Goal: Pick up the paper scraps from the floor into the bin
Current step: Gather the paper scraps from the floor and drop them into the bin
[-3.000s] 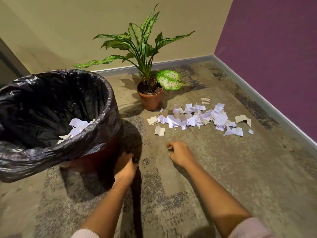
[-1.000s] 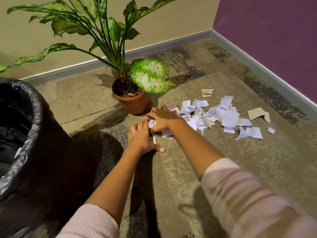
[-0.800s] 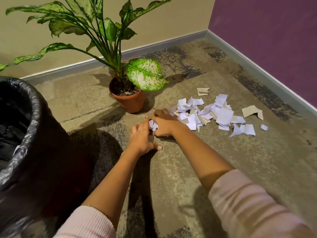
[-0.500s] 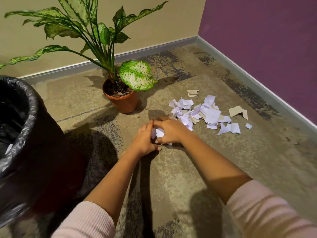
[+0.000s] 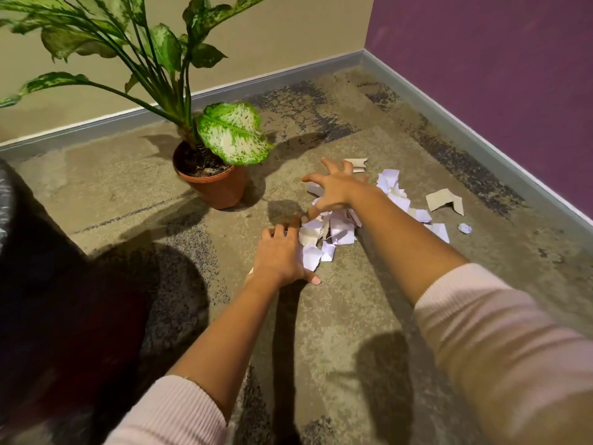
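A mottled beige-and-grey carpet floor (image 5: 337, 316) is meeting one beige wall (image 5: 288, 30) and one purple wall (image 5: 497, 59) in a corner. One dark bin with a black liner (image 5: 48, 300) is standing well to the left of the left hand (image 5: 282, 255). One leafy green plant in a terracotta pot (image 5: 213, 187) is standing beyond that hand. Torn white and tan paper scraps (image 5: 337, 232), too many to count, are lying heaped on the floor between both hands. The left hand is lying flat, fingers straight, touching the heap's edge. The right hand (image 5: 333, 187) is spreading bent fingers over the heap, gripping nothing.
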`<state>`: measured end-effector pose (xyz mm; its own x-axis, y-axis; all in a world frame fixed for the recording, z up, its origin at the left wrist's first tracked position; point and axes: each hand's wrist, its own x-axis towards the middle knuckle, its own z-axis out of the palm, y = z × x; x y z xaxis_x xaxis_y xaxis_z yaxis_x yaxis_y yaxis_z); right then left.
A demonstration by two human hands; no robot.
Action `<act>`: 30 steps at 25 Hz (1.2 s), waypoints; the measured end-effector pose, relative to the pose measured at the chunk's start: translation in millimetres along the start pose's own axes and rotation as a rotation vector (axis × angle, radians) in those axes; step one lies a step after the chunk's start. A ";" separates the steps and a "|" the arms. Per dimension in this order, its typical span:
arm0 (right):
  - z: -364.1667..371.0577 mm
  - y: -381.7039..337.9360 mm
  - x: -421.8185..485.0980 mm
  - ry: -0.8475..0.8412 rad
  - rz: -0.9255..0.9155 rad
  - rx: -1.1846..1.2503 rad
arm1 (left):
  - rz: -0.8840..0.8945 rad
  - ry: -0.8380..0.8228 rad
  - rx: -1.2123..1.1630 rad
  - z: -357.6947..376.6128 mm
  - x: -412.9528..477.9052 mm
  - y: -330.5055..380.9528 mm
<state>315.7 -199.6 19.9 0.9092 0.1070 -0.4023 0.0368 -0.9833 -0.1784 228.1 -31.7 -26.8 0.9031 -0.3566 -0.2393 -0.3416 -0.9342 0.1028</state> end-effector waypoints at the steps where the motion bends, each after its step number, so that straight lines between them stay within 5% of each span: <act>1: 1.5 -3.9 5.0 -0.042 0.024 -0.008 | -0.004 -0.006 0.011 0.4 1.5 -0.7; 5: 21.7 -12.4 7.8 -0.168 0.088 0.007 | -0.016 -0.011 -0.029 4.9 0.5 -1.5; 11: 50.9 -24.8 -19.8 -0.116 0.007 0.016 | -0.064 -0.039 -0.108 9.7 -9.7 -11.6; 15: 43.1 -34.9 -88.1 -0.129 0.093 0.136 | -0.017 0.089 -0.210 -6.5 -56.1 7.5; 24: 70.1 -38.8 -132.7 -0.229 0.027 0.034 | 0.112 -0.128 -0.203 0.3 -88.1 2.3; 30: 62.7 -24.6 -151.1 0.042 -0.016 0.094 | -0.081 -0.145 -0.244 3.1 -113.4 -0.9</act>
<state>151.4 -182.3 28.8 0.9253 0.1142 -0.3616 0.0140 -0.9632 -0.2683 125.2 9.5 -2.8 0.8722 -0.2951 -0.3902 -0.1810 -0.9357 0.3029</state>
